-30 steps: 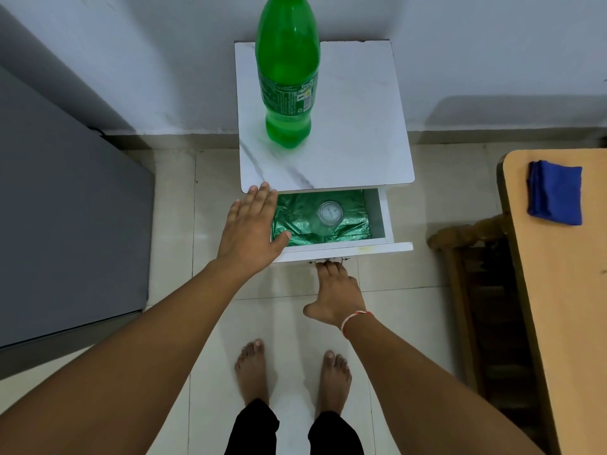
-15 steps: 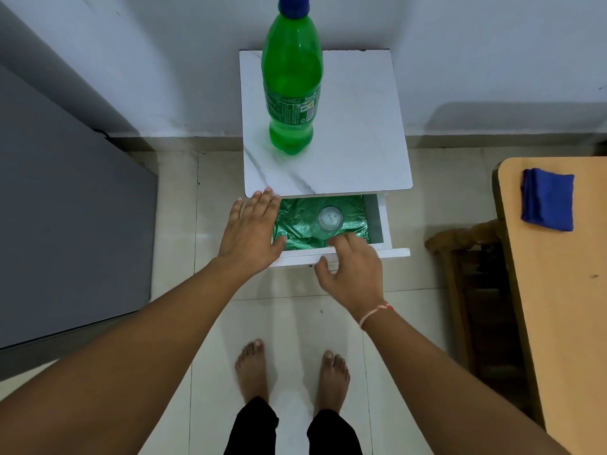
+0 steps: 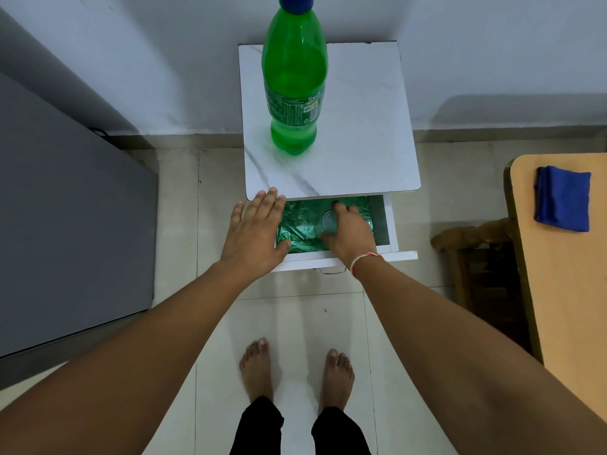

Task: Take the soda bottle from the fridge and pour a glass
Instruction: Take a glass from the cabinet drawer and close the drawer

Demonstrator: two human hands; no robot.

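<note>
While the left hand (image 3: 254, 233) lies flat with fingers straight over the left corner of the pulled-out white drawer (image 3: 392, 224), holding nothing, the right hand (image 3: 348, 233) is down inside that drawer with its fingers curled round a small clear glass (image 3: 328, 221). The glass stands upright on crinkled green foil lining (image 3: 297, 224) between the two hands; only its rim and left side show, the rest is under the right fingers. Right thumb sits at the glass's near side, fingertips at its far side.

Beyond both hands, well apart from them, a tall green plastic soda bottle (image 3: 294, 87) with a blue cap stands upright on the white marble-patterned top of the small cabinet (image 3: 368, 126). Cap on. Bottle stands toward the left half of the top, roughly in line with the gap between the hands.

Left of the left hand: the grey flat side of a fridge (image 3: 72, 218), door closed as far as can be seen. Right of the right hand: a dark wooden chair (image 3: 473, 257), then a tan wooden table (image 3: 565, 290) carrying a folded blue cloth (image 3: 562, 202). A thin red-and-white thread band (image 3: 363, 259) circles the right wrist. Below the hands, bare feet on pale floor tiles (image 3: 177, 224).
</note>
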